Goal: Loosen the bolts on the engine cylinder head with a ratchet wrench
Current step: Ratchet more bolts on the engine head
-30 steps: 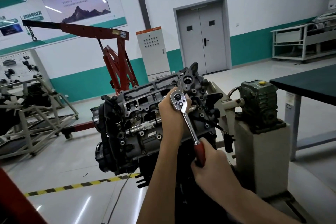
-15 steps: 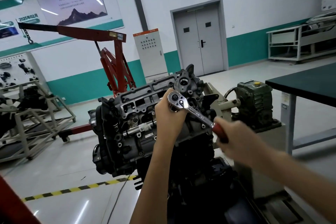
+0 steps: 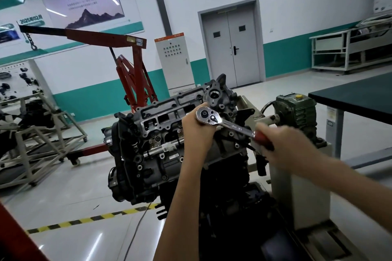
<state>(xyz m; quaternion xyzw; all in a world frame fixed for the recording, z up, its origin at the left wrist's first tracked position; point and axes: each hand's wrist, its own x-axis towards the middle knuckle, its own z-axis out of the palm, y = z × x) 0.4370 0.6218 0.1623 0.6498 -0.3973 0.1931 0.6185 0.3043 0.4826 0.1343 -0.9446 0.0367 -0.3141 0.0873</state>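
The engine cylinder head [image 3: 161, 131] sits tilted on a stand at the centre of the head view, its grey face dotted with bolts. A chrome ratchet wrench [image 3: 231, 126] with a red handle lies across its right part, head up and left, handle down and right. My left hand [image 3: 197, 131] wraps around the wrench just under its round head, hiding the socket and the bolt beneath. My right hand [image 3: 290, 146] grips the red handle and looks blurred.
A green gearbox [image 3: 297, 116] on a white pedestal [image 3: 301, 193] stands right of the engine. A dark-topped table [image 3: 360, 95] is at the far right. A red engine crane [image 3: 127, 65] stands behind, a metal rack [image 3: 31, 144] at the left. Yellow-black tape [image 3: 84, 220] marks the floor.
My right hand has swung the wrench handle up and to the right, from pointing down to pointing right. My left hand has stayed at the wrench head.
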